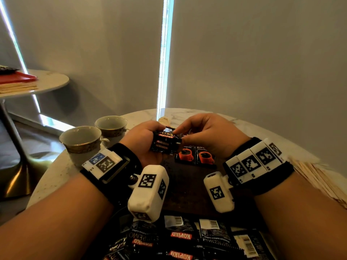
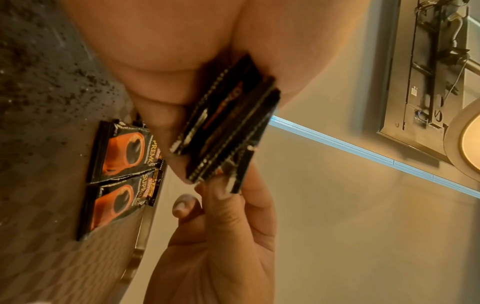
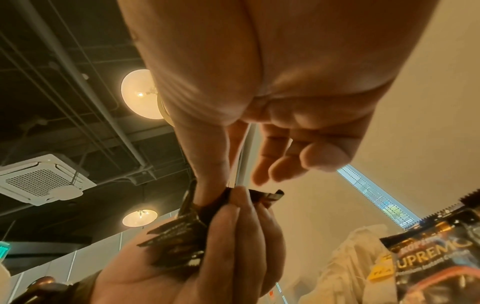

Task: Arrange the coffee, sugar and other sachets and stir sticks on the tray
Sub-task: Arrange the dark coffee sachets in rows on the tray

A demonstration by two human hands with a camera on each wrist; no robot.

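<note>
My left hand (image 1: pixel 144 141) grips a small stack of black coffee sachets (image 1: pixel 165 142) above the far part of the dark brown tray (image 1: pixel 187 186). My right hand (image 1: pixel 202 134) pinches the edge of one sachet in that stack between thumb and forefinger. In the left wrist view the stack (image 2: pixel 228 127) shows edge-on, with the right hand's fingers (image 2: pixel 221 216) at its lower end. Two sachets with orange cup prints (image 1: pixel 195 156) lie side by side on the tray, also visible as flat sachets (image 2: pixel 119 160). In the right wrist view my left hand's fingers (image 3: pixel 233 236) curl round the stack (image 3: pixel 179 242).
A loose pile of coffee sachets (image 1: pixel 178 239) lies at the near edge. Wooden stir sticks (image 1: pixel 319 182) spread out at the right. Two gold-trimmed cups (image 1: pixel 80 141) (image 1: pixel 112 126) stand at the left of the marble table (image 1: pixel 234 117). A side table holds a red tray (image 1: pixel 16 76).
</note>
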